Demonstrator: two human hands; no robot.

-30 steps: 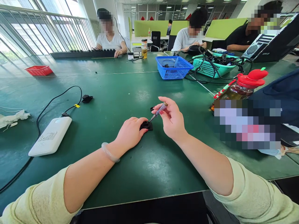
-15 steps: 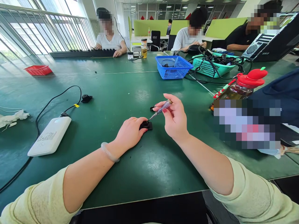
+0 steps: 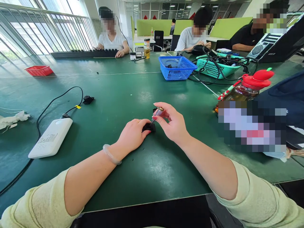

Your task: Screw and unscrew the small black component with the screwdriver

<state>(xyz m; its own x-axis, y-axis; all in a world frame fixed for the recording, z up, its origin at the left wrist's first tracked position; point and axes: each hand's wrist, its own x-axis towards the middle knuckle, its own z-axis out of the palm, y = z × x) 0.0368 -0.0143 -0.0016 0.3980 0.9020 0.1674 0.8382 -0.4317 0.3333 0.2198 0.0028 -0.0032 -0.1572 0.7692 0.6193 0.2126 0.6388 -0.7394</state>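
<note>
My left hand (image 3: 133, 134) is closed on a small flat black part (image 3: 149, 127) and presses it against the green tabletop. Thumb and fingers hide much of that part, so its exact kind does not show. In my right hand (image 3: 173, 124) is a screwdriver (image 3: 157, 113) with a clear handle, pinched between thumb and fingers. It stands fairly steep, its tip down at the black part beside my left fingertips. Just behind the screwdriver lies another small black piece (image 3: 155, 110), partly covered by my right fingers.
A white power bank (image 3: 51, 138) with a black cable lies left, near a small black device (image 3: 88, 99). Farther back are a red tray (image 3: 39, 71), a blue basket (image 3: 177, 68) and a green basket (image 3: 217, 67) of cables. A red-lidded bottle (image 3: 249, 87) stands right. Several people sit opposite.
My right hand has moved left and closer to the black part, and the screwdriver has swung from a low slant to a steeper angle. My left hand stays in place.
</note>
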